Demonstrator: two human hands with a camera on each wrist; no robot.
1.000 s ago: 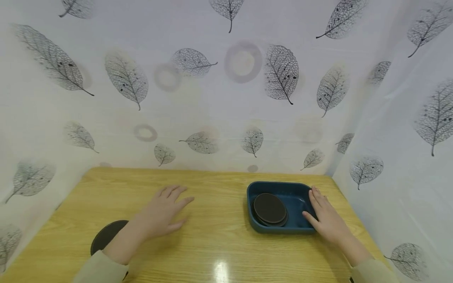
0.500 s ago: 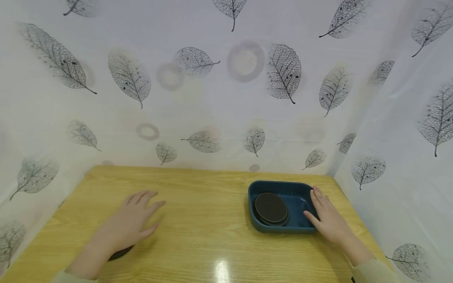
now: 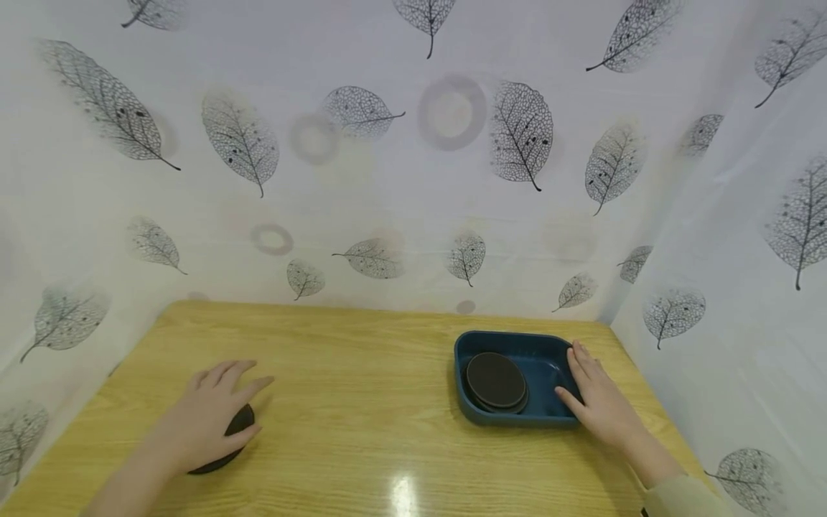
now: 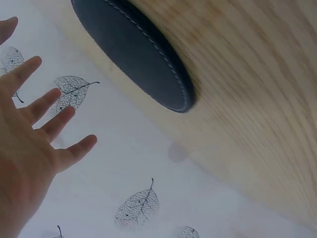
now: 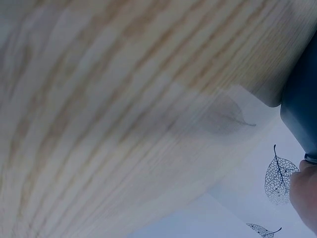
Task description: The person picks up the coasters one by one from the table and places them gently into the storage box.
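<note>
Fingers spread, my left hand (image 3: 200, 420) hovers over a round black coaster (image 3: 222, 459) on the table and hides most of it. In the left wrist view the coaster (image 4: 138, 59) shows a stitched edge, with a gap between it and my fingers. My right hand (image 3: 601, 398) rests on the right end of a dark blue rectangular tray (image 3: 510, 421), fingers fairly straight along the rim and thumb over the inside. The right wrist view catches only a fingertip (image 5: 304, 191) beside the tray wall (image 5: 302, 99). Stacked black coasters (image 3: 496, 379) lie in the tray's left part.
The wood-grain table (image 3: 349, 402) extends between the two hands. A pale curtain with a leaf print (image 3: 388, 179) closes off the back and both sides, close to the tray on the right.
My left hand has moved left and back from mid-table to over the black coaster, covering much of it. The right hand has stayed on the tray.
</note>
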